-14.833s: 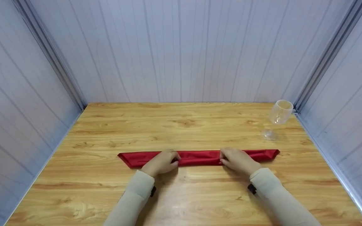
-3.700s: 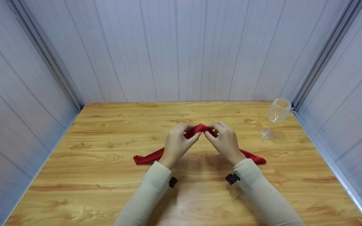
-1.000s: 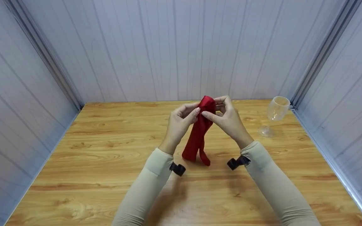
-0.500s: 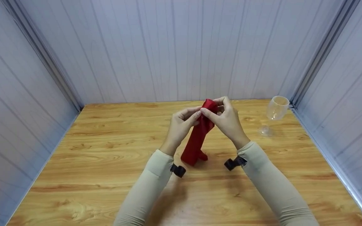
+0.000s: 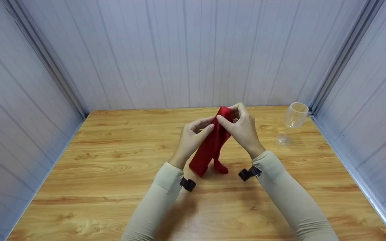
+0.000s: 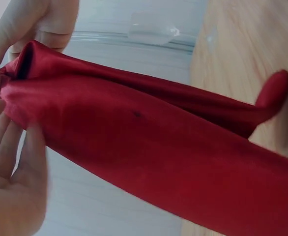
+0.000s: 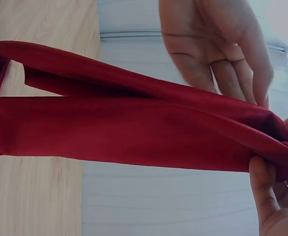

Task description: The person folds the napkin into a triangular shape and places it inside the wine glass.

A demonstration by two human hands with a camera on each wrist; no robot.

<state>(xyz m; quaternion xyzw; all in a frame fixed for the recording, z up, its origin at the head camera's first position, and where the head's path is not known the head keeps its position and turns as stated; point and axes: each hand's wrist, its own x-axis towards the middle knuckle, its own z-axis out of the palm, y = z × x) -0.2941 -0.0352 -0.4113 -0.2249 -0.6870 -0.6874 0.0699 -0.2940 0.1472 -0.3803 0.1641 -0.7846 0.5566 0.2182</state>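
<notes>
Here the left hand [image 5: 190,137] pinches the top of a red napkin [image 5: 211,147] between thumb and fingertips, its other fingers fairly straight, and just to its right the right hand [image 5: 243,129] pinches the same folded top, fingers curled round it, so the two hands meet at the bend. The napkin is held up above the middle of the wooden table [image 5: 112,174], nearer the back edge, folded in half as a long band with its two tails hanging side by side; whether the tail ends touch the tabletop or hang just clear of it is hard to tell. To shape the fold well, I would judge that both pinches should stay close to the bend and level with each other, so the two tails hang even and the slippery cloth does not slide apart. The napkin looks smooth and slightly glossy, deep red, with a rounded loop at the top and soft creases along its length; one small dark speck shows on it in the left wrist view. At the back right corner a clear wine glass [image 5: 292,122] stands upright, well apart from the hands.
</notes>
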